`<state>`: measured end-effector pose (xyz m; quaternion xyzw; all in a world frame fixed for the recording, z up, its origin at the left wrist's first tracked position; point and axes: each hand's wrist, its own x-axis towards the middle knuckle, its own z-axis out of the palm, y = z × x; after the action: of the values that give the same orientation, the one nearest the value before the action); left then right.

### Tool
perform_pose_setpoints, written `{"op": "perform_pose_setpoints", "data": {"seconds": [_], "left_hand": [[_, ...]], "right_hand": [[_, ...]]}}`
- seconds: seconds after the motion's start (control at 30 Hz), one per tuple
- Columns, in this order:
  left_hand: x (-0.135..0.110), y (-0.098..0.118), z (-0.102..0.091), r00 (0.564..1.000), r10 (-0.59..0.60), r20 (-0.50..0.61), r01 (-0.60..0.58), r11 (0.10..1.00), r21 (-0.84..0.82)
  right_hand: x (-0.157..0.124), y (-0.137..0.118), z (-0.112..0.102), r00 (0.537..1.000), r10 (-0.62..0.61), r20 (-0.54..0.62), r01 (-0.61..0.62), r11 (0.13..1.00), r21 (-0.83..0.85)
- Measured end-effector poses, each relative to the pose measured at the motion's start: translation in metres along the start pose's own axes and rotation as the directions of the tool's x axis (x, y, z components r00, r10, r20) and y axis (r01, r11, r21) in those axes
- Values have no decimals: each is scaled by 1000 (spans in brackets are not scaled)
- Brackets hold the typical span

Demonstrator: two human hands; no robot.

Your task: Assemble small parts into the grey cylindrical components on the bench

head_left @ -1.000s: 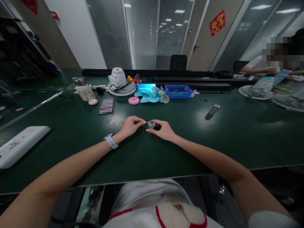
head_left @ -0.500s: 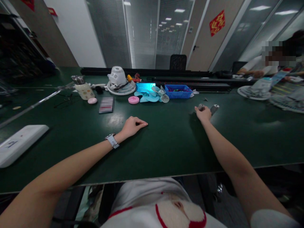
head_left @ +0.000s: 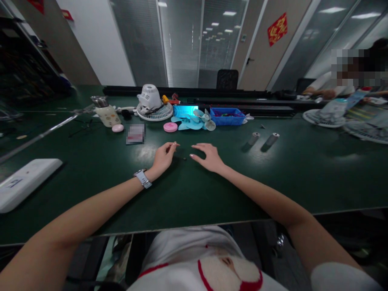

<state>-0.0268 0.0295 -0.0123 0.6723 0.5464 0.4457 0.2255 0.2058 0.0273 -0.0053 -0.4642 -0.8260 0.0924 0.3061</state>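
Observation:
My left hand (head_left: 163, 157), with a watch on the wrist, rests on the green table (head_left: 91, 186) near the middle. Its fingertips are pinched together on something tiny that I cannot make out. My right hand (head_left: 209, 156) lies just to the right of it, fingers spread and holding nothing. A small dark speck (head_left: 184, 158) sits on the table between the two hands. Two short grey metal cylinders (head_left: 254, 138) (head_left: 272, 139) lie side by side further right, apart from both hands.
Along the back stand a white fan housing (head_left: 150, 102), pale blue fan blades (head_left: 190, 121), a pink disc (head_left: 170, 127), a blue bin (head_left: 227, 116) and a lidded mug (head_left: 106, 113). A white device (head_left: 24, 182) lies at the left. Another person (head_left: 333, 83) sits at the far right.
My right hand carried the grey cylinder right, left it beside the other cylinder, and came back to the middle, open. My left hand's fingers rose into a pinch.

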Motion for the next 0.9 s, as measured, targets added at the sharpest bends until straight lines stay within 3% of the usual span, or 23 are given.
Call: {"op": "perform_pose_setpoints", "data": {"seconds": [0.07,0.17,0.33,0.43,0.47,0.53,0.63,0.73,0.9], "left_hand": [[0,1,0,1000,-4,-12,4,1000,-7],[0,2,2,1000,1,-11,-1,1000,-14],[-1,3,2,1000,-15,-13,15,1000,-20],[-1,4,1,1000,-22,-20,22,999,-37],[-1,5,1,1000,-22,-19,21,999,-40],[-2,5,1,1000,-14,-11,14,999,-40],[-2,5,1,1000,-2,0,2,999,-36],[-2,5,1,1000,-1,4,1,999,-33],[-2,6,0,1000,-11,10,12,1000,-24]], "right_hand": [[4,-15,15,987,-41,155,37,999,29],[8,-23,26,985,-10,175,8,1000,15],[10,-8,20,997,-17,69,12,996,83],[7,26,-9,986,8,-165,-4,1000,25],[5,43,-24,960,33,-277,-43,999,-27],[-1,79,-58,865,97,-493,-190,971,-143],[-13,128,-103,723,196,-662,-413,892,-187],[-25,155,-124,655,323,-683,-564,811,-157],[-29,163,-124,614,486,-622,-694,708,-130]]}}
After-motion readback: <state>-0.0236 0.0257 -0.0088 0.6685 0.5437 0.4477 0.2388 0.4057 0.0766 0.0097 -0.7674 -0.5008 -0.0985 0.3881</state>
